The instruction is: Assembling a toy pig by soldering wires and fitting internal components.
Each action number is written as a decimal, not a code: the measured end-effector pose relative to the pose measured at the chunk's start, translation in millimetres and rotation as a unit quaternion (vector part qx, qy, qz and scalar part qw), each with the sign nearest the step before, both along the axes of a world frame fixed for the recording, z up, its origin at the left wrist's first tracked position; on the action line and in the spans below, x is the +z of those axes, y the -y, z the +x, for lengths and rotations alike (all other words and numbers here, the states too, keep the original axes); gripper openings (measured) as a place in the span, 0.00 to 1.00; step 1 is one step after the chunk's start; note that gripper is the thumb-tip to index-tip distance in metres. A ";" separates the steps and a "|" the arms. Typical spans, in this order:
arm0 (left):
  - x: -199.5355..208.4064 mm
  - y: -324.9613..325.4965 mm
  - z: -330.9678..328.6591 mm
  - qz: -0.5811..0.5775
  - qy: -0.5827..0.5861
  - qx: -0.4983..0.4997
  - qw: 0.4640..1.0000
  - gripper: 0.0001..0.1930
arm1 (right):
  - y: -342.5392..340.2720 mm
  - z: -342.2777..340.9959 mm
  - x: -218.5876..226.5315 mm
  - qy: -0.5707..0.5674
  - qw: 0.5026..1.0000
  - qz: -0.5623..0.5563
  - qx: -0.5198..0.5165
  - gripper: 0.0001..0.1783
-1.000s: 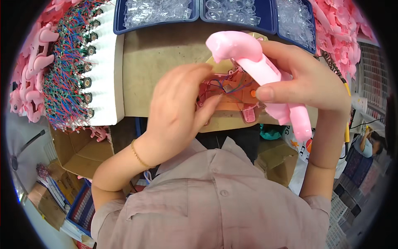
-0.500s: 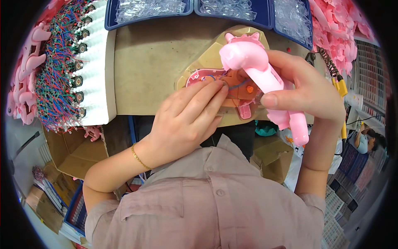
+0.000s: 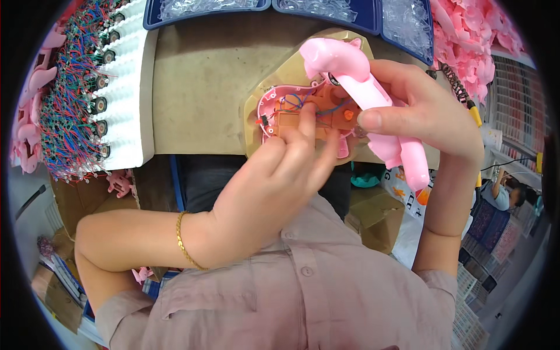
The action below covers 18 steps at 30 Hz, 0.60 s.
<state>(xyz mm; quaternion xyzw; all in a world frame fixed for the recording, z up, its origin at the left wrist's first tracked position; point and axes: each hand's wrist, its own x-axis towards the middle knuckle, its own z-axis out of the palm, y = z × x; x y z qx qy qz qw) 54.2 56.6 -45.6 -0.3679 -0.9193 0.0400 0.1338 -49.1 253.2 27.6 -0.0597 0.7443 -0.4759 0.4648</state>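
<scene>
A pink shell half (image 3: 263, 105) lies in a tan holder (image 3: 252, 125), with an orange inner part (image 3: 289, 121) and thin blue, red and dark wires (image 3: 293, 102) inside it. Over it reaches my left hand (image 3: 274, 169), its fingers apart and one fingertip on the orange part beside the wires. My right hand (image 3: 426, 111) grips a glossy pink plastic shell (image 3: 367, 93), thumb on the near side, and keeps it tilted above the right end of the lower half. A small dark round part (image 3: 333, 79) shows at the raised shell's edge. Some of my right fingers are hidden behind it.
Blue trays (image 3: 326, 16) of clear plastic parts line the far edge. To the left a white corrugated tray (image 3: 131, 87) bears wired round parts (image 3: 76, 99). Pink shells (image 3: 466, 41) pile up at the far right, near a coiled cord (image 3: 456, 84). A co-worker (image 3: 510, 195) sits further right.
My left hand has drawn back toward me and spread its fingers, so more of the orange part and wires shows. The right hand still holds the raised shell. The whole view has shifted slightly.
</scene>
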 end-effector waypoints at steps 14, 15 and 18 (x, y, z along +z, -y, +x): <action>7.7 -16.6 -4.0 -0.087 -0.013 -0.023 0.996 0.19 | 5.0 -3.8 1.0 -0.008 1.000 -0.027 0.000 0.33; 6.4 -19.3 -2.6 -0.087 -0.013 -0.026 0.996 0.19 | 6.1 -4.4 0.5 -0.011 0.998 -0.059 0.001 0.33; 4.4 -22.8 0.5 -0.112 -0.041 -0.010 0.993 0.19 | 0.7 -5.1 -0.1 -0.004 1.000 -0.028 0.012 0.32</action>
